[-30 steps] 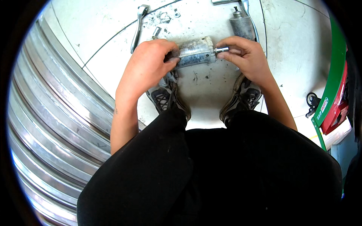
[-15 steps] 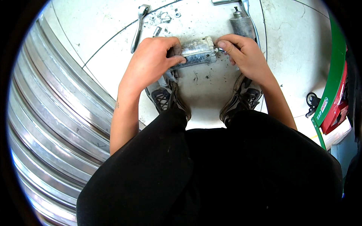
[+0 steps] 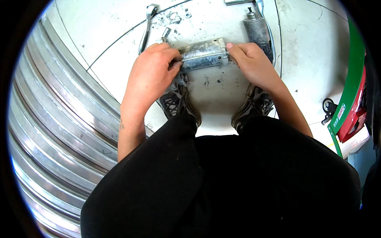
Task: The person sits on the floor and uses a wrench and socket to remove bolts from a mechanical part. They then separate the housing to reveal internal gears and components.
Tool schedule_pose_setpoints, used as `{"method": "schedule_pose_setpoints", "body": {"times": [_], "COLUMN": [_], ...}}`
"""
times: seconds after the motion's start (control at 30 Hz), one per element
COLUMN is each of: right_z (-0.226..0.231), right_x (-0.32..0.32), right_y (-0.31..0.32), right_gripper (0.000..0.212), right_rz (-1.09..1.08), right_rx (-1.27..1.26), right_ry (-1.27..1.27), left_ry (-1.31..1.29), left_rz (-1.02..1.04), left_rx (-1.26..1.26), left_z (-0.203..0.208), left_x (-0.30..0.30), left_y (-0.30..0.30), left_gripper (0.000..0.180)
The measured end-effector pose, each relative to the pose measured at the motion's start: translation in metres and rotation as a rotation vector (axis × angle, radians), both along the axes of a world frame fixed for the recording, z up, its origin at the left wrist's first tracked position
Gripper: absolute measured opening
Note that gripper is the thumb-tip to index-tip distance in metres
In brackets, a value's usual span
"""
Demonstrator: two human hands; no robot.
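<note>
A worn, grimy cylindrical metal motor housing lies sideways between my hands, just above or on the floor. My left hand is closed around its left end, and the thumb and fingers hide that end. At the other end my right hand grips the rim, its thumb laid along the edge and its other fingers curled out of sight. Beyond the right hand stands a smaller dark metal cylinder with a bolt sticking out of its top.
A ratchet wrench lies on the floor at far left, with a small socket nearby. Another long-handled tool lies at far right. Ribbed metal fills the left side. A green frame and a caster are at right.
My left hand has slid left along the housing, baring more of it. My right hand has shifted its grip; the thin metal piece it pinched at the right end is out of sight.
</note>
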State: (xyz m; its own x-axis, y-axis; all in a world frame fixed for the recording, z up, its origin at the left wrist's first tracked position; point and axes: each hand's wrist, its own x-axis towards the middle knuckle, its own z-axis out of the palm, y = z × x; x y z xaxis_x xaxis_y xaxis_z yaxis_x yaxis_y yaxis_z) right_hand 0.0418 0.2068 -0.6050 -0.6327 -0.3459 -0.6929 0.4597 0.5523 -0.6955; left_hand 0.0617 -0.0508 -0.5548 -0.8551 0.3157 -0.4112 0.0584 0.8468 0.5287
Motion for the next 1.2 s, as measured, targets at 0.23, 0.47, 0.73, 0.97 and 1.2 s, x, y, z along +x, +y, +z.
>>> {"method": "schedule_pose_setpoints", "body": {"times": [0.23,0.47,0.73,0.97,1.2], "right_z": [-0.01,-0.001,0.003,0.012,-0.002], "right_x": [0.008,0.007,0.001,0.003,0.007], "right_y": [0.006,0.008,0.007,0.009,0.01], "right_gripper": [0.042,0.042,0.046,0.037,0.038], "right_rz": [0.049,-0.092,0.122,0.013,0.092], "right_rx": [-0.104,-0.07,-0.002,-0.011,-0.043], "right_ry": [0.186,0.116,0.206,0.068,0.238], "left_ry": [-0.179,-0.065,-0.149,-0.127,-0.116], "left_rz": [0.172,0.076,0.151,0.124,0.085], "left_rx": [0.074,0.042,0.073,0.061,0.014], "left_z": [-0.003,-0.005,-0.006,-0.005,-0.005], "left_x": [-0.004,0.0,-0.002,-0.001,0.001], "left_y": [-0.001,-0.002,0.007,0.007,0.009], "left_gripper": [0.021,0.025,0.027,0.036,0.036]}}
